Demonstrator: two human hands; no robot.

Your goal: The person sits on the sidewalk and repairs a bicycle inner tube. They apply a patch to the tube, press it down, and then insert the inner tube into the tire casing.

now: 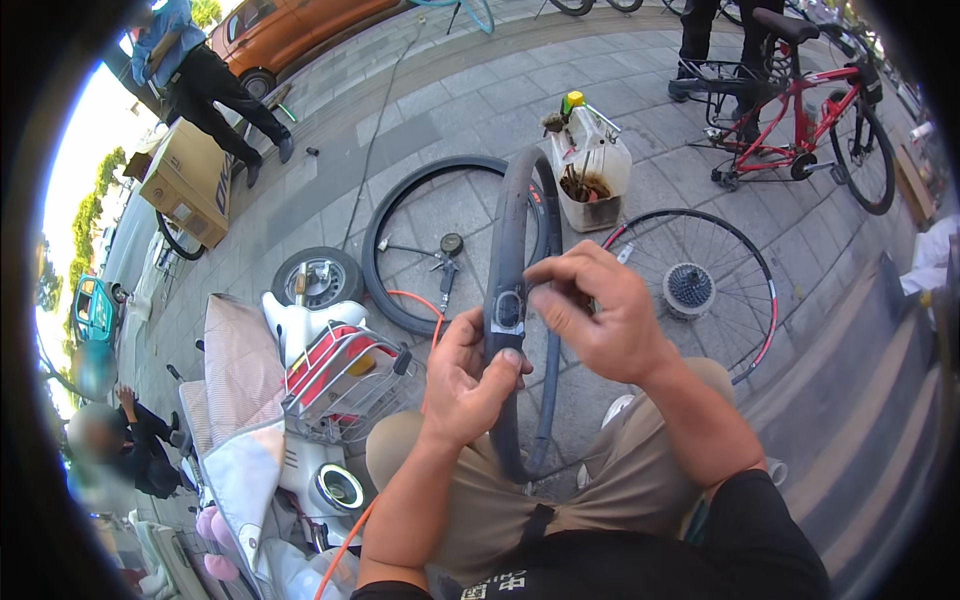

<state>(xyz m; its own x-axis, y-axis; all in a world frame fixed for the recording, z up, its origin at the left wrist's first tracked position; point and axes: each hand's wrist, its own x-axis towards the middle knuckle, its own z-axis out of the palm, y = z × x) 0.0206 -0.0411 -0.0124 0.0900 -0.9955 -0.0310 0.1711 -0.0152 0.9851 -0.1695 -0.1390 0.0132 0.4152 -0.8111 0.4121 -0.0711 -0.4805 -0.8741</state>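
Observation:
A black bicycle inner tube [512, 220] stands upright as a long loop in front of my knees. My left hand [465, 385] grips its near side, the thumb pressed on the rubber just below a dark oval patch [508, 308]. Around that patch the rubber looks scuffed and pale. Close by on the right, my right hand [612, 312] has its fingers curled and its index fingertip at the tube's edge. Whatever its fingertips pinch, if anything, is hidden. Behind the tube a black tire [385, 215] lies on the paving, encircling an inflator with a round gauge [452, 244].
A spoked wheel [765, 270] lies at right, before a red bicycle [790, 110]. A cut-open plastic jug [605, 165] stands ahead. At left are a small wheel [340, 270], a white scooter with a wire basket [345, 385], an orange hose [345, 548] and a cardboard box [190, 180]. People stand nearby.

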